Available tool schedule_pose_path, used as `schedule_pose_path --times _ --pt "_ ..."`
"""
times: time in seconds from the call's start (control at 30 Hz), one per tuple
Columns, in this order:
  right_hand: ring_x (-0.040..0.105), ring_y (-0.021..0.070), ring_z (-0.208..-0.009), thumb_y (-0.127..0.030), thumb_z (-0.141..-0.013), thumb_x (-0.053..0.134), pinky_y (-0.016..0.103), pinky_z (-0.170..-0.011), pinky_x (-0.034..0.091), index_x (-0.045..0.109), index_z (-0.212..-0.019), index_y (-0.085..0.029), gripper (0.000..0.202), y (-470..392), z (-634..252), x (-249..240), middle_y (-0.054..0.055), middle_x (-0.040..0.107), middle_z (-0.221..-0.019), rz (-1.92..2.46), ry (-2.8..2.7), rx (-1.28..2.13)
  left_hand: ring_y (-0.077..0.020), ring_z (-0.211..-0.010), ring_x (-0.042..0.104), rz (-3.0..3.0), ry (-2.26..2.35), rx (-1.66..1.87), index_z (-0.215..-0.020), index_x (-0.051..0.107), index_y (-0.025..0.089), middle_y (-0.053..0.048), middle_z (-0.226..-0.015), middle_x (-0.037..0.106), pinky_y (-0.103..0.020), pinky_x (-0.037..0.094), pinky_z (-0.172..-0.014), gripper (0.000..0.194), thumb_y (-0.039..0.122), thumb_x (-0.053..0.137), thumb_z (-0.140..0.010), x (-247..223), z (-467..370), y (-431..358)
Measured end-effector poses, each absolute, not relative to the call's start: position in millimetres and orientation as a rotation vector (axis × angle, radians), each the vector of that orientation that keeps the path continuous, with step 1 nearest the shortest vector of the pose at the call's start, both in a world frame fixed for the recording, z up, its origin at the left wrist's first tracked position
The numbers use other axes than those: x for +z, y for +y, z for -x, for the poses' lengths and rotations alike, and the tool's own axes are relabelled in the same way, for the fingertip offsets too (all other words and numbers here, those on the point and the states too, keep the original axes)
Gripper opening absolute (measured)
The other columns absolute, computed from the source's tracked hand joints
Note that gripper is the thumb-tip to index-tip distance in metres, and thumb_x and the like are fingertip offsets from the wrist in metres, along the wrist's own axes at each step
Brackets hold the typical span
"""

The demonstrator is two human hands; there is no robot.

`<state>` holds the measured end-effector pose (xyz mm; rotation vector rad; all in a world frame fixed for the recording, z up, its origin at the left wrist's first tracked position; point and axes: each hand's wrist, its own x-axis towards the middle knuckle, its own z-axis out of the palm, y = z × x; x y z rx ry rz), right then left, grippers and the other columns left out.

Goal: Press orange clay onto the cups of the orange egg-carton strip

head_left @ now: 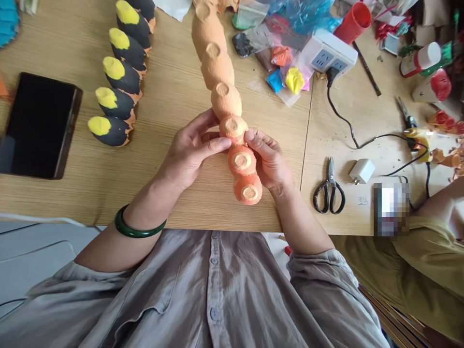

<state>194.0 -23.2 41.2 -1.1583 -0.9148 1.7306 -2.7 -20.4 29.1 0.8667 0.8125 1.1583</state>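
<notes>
A long orange strip of joined rounded humps (226,99), each with a flat round end, is held slanting over the table; it looks like a strip of egg tray. Its near humps are a deeper orange, with pale tips. My left hand (192,150) grips its left side, thumb on top beside the fourth hump from the far end, other fingers partly hidden beneath. From the right side, my right hand (270,157) pinches the same stretch with its thumb, the fingers mostly behind the strip. A similar strip painted black with yellow tips (125,72) lies to the left.
A black tablet-like device (38,125) lies at far left. Bags of coloured clay (286,67) and a white power strip (329,53) are behind. Black-handled scissors (329,191), a white charger (361,170) and cables lie right. Another person's arm (440,205) is at far right.
</notes>
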Motion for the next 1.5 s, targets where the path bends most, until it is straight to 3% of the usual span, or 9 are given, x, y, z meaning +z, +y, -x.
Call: schedule_pose_path --times 0.2,0.37,0.5,0.6,0.8,1.0,1.1,1.3,1.5 --pt "0.062 0.0173 -0.072 -0.057 -0.086 0.104 0.033 -0.069 0.060 0.077 -0.086 -0.030 0.038 -26.2 -195.1 51.7 -0.001 0.073 -0.083 1.063 -0.794 1.742 -0.0416 -0.156 0.069 -0.856 0.852 1.156 -0.136 0.083 0.029 -0.001 -0.136 0.086 -0.034 0.070 -0.095 0.075 0.052 0.119 -0.074 35.3 2.7 -21.2" --pt "0.068 0.0203 -0.076 -0.074 -0.084 0.099 0.035 -0.069 0.064 0.072 -0.085 -0.031 0.050 -24.2 -195.1 50.7 0.001 0.074 -0.083 1.165 -0.916 1.723 -0.0264 -0.120 0.083 -0.883 0.826 1.254 -0.138 0.087 0.031 0.002 -0.131 0.089 -0.031 0.073 -0.084 0.068 0.045 0.117 -0.079 30.3 0.1 -22.3" --pt "0.069 0.0211 -0.075 -0.087 -0.083 0.094 0.034 -0.066 0.066 0.068 -0.081 -0.031 0.061 -24.7 -193.4 52.5 0.001 0.072 -0.080 1.201 -0.991 1.683 -0.0262 -0.126 0.081 -0.905 0.860 1.260 -0.140 0.085 0.027 0.004 -0.129 0.088 -0.032 0.073 -0.089 0.066 0.041 0.116 -0.084 31.5 -0.4 -26.4" --pt "0.069 0.0197 -0.074 -0.081 -0.086 0.097 0.034 -0.068 0.067 0.070 -0.080 -0.030 0.059 -26.9 -193.3 54.7 0.001 0.072 -0.080 1.150 -1.020 1.637 -0.0286 -0.137 0.080 -0.893 0.853 1.236 -0.144 0.083 0.029 0.005 -0.132 0.088 -0.034 0.072 -0.095 0.069 0.040 0.116 -0.085 28.8 1.1 -25.8" --pt "0.074 0.0223 -0.085 -0.078 -0.087 0.100 0.037 -0.079 0.071 0.078 -0.081 -0.029 0.054 -26.8 -196.4 53.9 0.003 0.077 -0.084 1.125 -1.162 1.530 -0.0238 -0.127 0.088 -0.993 0.816 1.329 -0.137 0.092 0.030 0.006 -0.135 0.092 -0.033 0.074 -0.105 0.063 0.032 0.119 -0.080 17.7 6.1 -20.3" --pt "0.068 0.0162 -0.079 -0.078 -0.090 0.097 0.032 -0.077 0.067 0.082 -0.083 -0.024 0.056 -24.6 -199.0 53.8 0.000 0.072 -0.082 1.062 -1.282 1.481 -0.0328 -0.130 0.088 -1.094 0.951 1.249 -0.138 0.092 0.019 -0.011 -0.139 0.091 -0.051 0.073 -0.117 0.063 0.045 0.114 -0.085 18.5 6.6 -24.3" --pt "0.068 0.0157 -0.080 -0.077 -0.096 0.092 0.031 -0.076 0.067 0.079 -0.081 -0.024 0.057 -24.2 -199.4 49.3 -0.001 0.069 -0.082 1.035 -1.361 1.467 -0.0285 -0.116 0.089 -1.000 0.952 1.178 -0.122 0.097 0.022 -0.009 -0.125 0.094 -0.046 0.074 -0.112 0.051 0.047 0.115 -0.081 20.6 6.3 -25.3" --pt "0.064 0.0139 -0.079 -0.071 -0.101 0.090 0.028 -0.073 0.062 0.079 -0.082 -0.022 0.053 -24.0 -196.7 37.2 -0.001 0.068 -0.082 0.971 -1.436 1.466 -0.0264 -0.105 0.089 -0.943 0.966 1.066 -0.106 0.093 0.021 -0.006 -0.112 0.092 -0.041 0.075 -0.100 0.057 0.057 0.119 -0.070 20.2 9.6 -23.4" --pt "0.069 0.0149 -0.081 -0.068 -0.096 0.095 0.031 -0.079 0.068 0.083 -0.088 -0.023 0.048 -22.5 -197.8 42.3 -0.001 0.073 -0.085 0.951 -1.244 1.556 -0.0272 -0.115 0.089 -0.982 0.934 1.153 -0.124 0.088 0.022 -0.004 -0.120 0.091 -0.038 0.075 -0.101 0.072 0.069 0.114 -0.076 22.0 5.6 -21.5"
